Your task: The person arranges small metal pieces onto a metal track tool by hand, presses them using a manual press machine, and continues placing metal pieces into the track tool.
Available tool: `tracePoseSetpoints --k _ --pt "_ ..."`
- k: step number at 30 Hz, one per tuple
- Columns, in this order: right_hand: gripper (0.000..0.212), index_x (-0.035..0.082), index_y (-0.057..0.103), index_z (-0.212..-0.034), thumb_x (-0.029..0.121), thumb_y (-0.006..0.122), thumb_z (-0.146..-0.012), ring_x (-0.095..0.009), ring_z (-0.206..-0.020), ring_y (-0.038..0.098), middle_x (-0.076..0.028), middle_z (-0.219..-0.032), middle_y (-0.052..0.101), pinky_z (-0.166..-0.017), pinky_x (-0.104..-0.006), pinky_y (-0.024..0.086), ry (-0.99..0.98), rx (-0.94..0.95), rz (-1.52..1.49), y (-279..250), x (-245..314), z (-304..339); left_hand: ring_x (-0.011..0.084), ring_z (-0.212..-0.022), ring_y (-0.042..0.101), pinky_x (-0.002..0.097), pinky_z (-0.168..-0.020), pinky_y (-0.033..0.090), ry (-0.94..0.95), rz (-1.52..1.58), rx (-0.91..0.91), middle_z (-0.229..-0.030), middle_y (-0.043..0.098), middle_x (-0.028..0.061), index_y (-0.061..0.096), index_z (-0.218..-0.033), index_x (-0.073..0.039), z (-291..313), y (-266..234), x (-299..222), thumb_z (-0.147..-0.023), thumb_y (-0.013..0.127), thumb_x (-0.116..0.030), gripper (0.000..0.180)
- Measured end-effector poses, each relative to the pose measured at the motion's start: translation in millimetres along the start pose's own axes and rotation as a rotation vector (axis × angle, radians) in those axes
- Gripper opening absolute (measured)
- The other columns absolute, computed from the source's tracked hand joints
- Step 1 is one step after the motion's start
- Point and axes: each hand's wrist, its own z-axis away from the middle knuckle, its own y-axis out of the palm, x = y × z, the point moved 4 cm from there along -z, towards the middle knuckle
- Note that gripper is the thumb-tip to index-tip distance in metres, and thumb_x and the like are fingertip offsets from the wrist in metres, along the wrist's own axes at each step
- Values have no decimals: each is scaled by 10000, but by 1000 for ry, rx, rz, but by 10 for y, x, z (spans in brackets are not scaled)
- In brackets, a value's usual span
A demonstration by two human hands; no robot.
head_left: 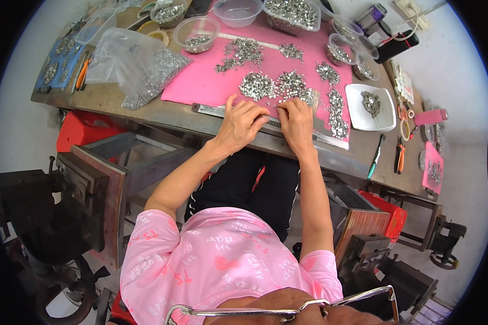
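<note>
At the front edge of the bench, my left hand [239, 125] rests with its fingers bent, thumb and index drawn close together. Beside it my right hand [297, 128] is closed in a pinch. Anything held in either hand is too small to make out. Between them, under the fingertips, runs a narrow dark metal strip [274, 123] with a row of small marks or slots. Just beyond lie loose piles of small shiny metal pieces [257, 86] on a pink cloth [200, 81]. A steel ruler [210, 110] shows left of my left hand.
A clear bag of metal pieces [156, 73] lies at left. Clear tubs [196, 34] stand along the back. At right are a white dish [370, 122], a toothbrush [376, 157] and orange-handled pliers [399, 156]. Vises [81, 187] flank me below bench height.
</note>
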Motion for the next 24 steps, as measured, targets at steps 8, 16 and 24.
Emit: tracePoseSetpoints --k 8,16,24 --pt "89 41 647 -886 64 705 -822 -294 -854 585 -100 -870 592 -769 -417 418 -24 21 45 73 -61 -74 225 -876 586 518 -1053 293 -33 -71 -38 -899 633 16 701 -1045 -119 5 40 -43 -847 767 -246 245" --pt "143 36 609 -896 -19 683 -786 -305 -833 566 -109 -865 562 -749 -413 425 -63 105 -261 -156 176 120 254 -1141 611 532 -1112 255 -123 -124 -48 -1117 706 38 685 -1149 -98 29 -269 200 -945 660 -194 227" --pt "171 33 596 -908 -27 681 -773 -297 -857 563 -101 -904 565 -758 -410 431 -196 131 -157 -166 241 128 455 -1412 366 754 -1112 114 -151 -234 103 -1353 620 141 391 -1501 -60 10 -243 235 -1053 483 -339 536"
